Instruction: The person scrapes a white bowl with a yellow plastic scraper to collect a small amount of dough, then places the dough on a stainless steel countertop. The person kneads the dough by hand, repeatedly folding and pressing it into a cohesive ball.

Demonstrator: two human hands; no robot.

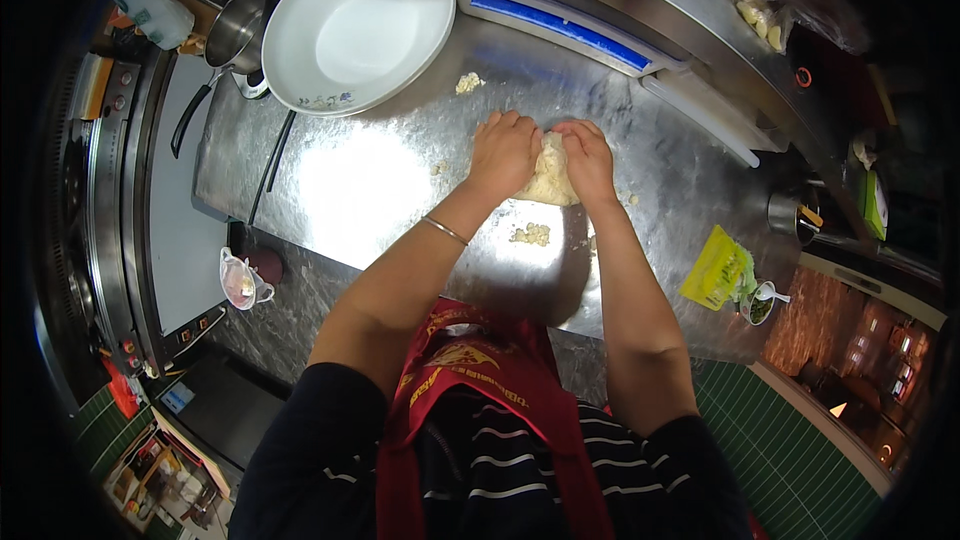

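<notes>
A lump of pale dough point(550, 178) lies on the stainless steel worktop point(420, 229) in front of me. My left hand point(505, 152) presses on its left side with fingers curled over the far edge. On the other side, my right hand point(586, 159) grips the dough, its fingertips near those of the left. Dough crumbs point(531, 234) are scattered just nearer to me, and another small heap of dough bits point(469, 83) sits beyond my left hand. The underside of the dough and parts of my fingers are hidden.
A large white enamel basin point(360, 37) stands at the back left, beside a saucepan point(236, 34) and black sticks point(271, 165). A blue-edged plastic container point(559, 28) lines the back. Towards the right are a yellow packet point(711, 270) and a small bowl of chopped greens point(759, 306).
</notes>
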